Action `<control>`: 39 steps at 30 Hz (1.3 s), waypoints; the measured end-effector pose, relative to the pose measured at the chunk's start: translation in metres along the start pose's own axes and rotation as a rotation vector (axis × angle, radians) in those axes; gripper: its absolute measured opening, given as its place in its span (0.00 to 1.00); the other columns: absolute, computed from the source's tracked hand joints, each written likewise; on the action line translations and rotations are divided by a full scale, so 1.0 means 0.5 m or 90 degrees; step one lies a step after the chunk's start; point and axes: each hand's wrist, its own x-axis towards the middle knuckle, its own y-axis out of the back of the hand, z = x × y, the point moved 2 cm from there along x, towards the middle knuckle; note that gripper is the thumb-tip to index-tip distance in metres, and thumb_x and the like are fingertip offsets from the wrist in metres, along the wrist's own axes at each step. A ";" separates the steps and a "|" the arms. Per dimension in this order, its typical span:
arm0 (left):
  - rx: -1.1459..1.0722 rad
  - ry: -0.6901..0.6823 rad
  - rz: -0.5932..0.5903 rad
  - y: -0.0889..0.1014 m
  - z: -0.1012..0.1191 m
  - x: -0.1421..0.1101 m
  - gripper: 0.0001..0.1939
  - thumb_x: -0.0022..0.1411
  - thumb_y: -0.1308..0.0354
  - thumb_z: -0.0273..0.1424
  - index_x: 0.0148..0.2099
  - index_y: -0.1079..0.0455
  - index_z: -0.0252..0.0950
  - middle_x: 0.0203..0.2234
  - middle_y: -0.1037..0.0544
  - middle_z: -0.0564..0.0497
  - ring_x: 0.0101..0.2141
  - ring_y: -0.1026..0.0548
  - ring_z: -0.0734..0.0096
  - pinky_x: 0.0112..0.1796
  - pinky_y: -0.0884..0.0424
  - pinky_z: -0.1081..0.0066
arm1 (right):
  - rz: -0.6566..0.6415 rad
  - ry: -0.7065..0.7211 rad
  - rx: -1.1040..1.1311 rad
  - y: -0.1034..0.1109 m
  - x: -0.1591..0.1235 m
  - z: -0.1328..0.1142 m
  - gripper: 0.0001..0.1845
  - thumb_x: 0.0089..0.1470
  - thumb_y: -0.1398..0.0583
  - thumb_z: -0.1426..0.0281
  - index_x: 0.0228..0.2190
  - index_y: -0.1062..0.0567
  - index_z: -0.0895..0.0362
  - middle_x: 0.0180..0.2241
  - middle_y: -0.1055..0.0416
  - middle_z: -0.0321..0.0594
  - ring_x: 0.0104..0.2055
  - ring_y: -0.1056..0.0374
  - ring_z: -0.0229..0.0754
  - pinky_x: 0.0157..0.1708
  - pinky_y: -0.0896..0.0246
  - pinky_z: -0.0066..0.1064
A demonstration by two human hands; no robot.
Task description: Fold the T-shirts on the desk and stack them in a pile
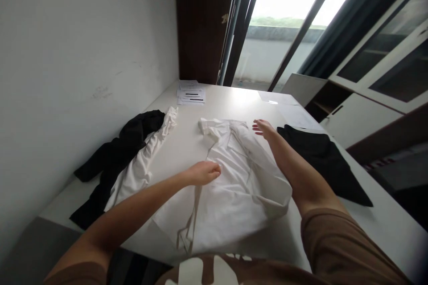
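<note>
A white garment (234, 213), wrinkled and partly folded over, lies spread before me on the white table (187, 136). A narrow beige strap hangs along its near left side. My left hand (204, 173) is over the garment's left edge with its fingers curled closed; whether cloth is pinched in them I cannot make out. Just off the garment's far right corner, my right hand (263, 128) is open, fingers apart and holding nothing.
A black garment (133, 136) and a crumpled white cloth (142, 162) lie along the wall at left. Folded black cloth (321, 156) rests at right. Papers (191, 93) sit at the far left, with more sheets (294, 111) at the far right.
</note>
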 end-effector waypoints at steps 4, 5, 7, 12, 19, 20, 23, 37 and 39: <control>0.157 -0.035 0.086 -0.028 -0.033 0.047 0.09 0.67 0.44 0.32 0.45 0.24 0.38 0.45 0.22 0.45 0.48 0.26 0.58 0.53 0.31 0.62 | 0.024 -0.003 -0.091 0.031 -0.009 0.079 0.13 0.66 0.44 0.66 0.44 0.24 0.62 0.34 0.23 0.45 0.33 0.29 0.37 0.38 0.34 0.29; 0.178 -0.028 0.121 -0.029 -0.036 0.069 0.09 0.68 0.44 0.33 0.46 0.24 0.38 0.46 0.22 0.44 0.49 0.26 0.58 0.54 0.32 0.62 | 0.003 0.055 -0.138 0.027 -0.027 0.088 0.13 0.65 0.43 0.66 0.43 0.23 0.60 0.35 0.22 0.45 0.35 0.28 0.39 0.40 0.35 0.30; 0.210 -0.001 0.184 -0.024 -0.042 0.122 0.11 0.69 0.45 0.33 0.47 0.24 0.38 0.47 0.24 0.43 0.51 0.28 0.56 0.55 0.32 0.61 | -0.048 0.203 -0.239 0.007 -0.080 0.094 0.13 0.64 0.42 0.64 0.44 0.22 0.57 0.39 0.22 0.45 0.40 0.28 0.42 0.45 0.35 0.33; 0.259 0.080 0.252 0.006 -0.084 0.257 0.17 0.69 0.43 0.33 0.57 0.29 0.36 0.55 0.28 0.41 0.56 0.31 0.55 0.58 0.36 0.61 | -0.060 0.405 -0.429 -0.059 -0.221 0.095 0.25 0.60 0.37 0.55 0.55 0.26 0.51 0.55 0.30 0.50 0.55 0.34 0.54 0.54 0.37 0.42; 0.333 0.122 0.244 0.024 -0.131 0.325 0.14 0.70 0.44 0.34 0.53 0.28 0.33 0.51 0.26 0.38 0.53 0.30 0.55 0.55 0.34 0.62 | -0.008 0.398 -0.459 -0.077 -0.208 0.127 0.12 0.66 0.46 0.65 0.41 0.23 0.54 0.50 0.28 0.51 0.53 0.34 0.53 0.49 0.36 0.40; 0.345 0.120 0.234 0.026 -0.136 0.326 0.12 0.71 0.44 0.34 0.50 0.27 0.34 0.49 0.25 0.39 0.53 0.30 0.56 0.54 0.34 0.63 | 0.005 0.394 -0.416 -0.071 -0.195 0.131 0.12 0.66 0.47 0.65 0.39 0.23 0.54 0.49 0.28 0.50 0.51 0.33 0.50 0.48 0.36 0.38; 0.377 0.127 0.205 0.041 -0.160 0.319 0.09 0.71 0.45 0.33 0.46 0.26 0.36 0.45 0.23 0.42 0.50 0.28 0.58 0.52 0.33 0.65 | 0.097 0.343 -0.193 -0.034 -0.148 0.150 0.14 0.65 0.48 0.61 0.34 0.26 0.54 0.41 0.27 0.45 0.42 0.32 0.45 0.42 0.34 0.33; 0.475 0.314 0.329 0.166 -0.237 0.189 0.11 0.70 0.49 0.31 0.49 0.27 0.34 0.51 0.27 0.38 0.54 0.32 0.50 0.51 0.33 0.57 | 0.312 -0.067 0.472 0.054 -0.030 0.286 0.07 0.59 0.44 0.63 0.36 0.35 0.53 0.30 0.34 0.32 0.22 0.33 0.35 0.21 0.32 0.27; 0.453 0.231 0.321 0.131 -0.183 0.204 0.11 0.69 0.47 0.32 0.48 0.27 0.35 0.50 0.26 0.40 0.53 0.31 0.54 0.53 0.34 0.60 | 0.310 -0.076 0.491 0.053 -0.024 0.290 0.05 0.58 0.44 0.65 0.35 0.35 0.53 0.31 0.34 0.32 0.24 0.33 0.35 0.23 0.29 0.29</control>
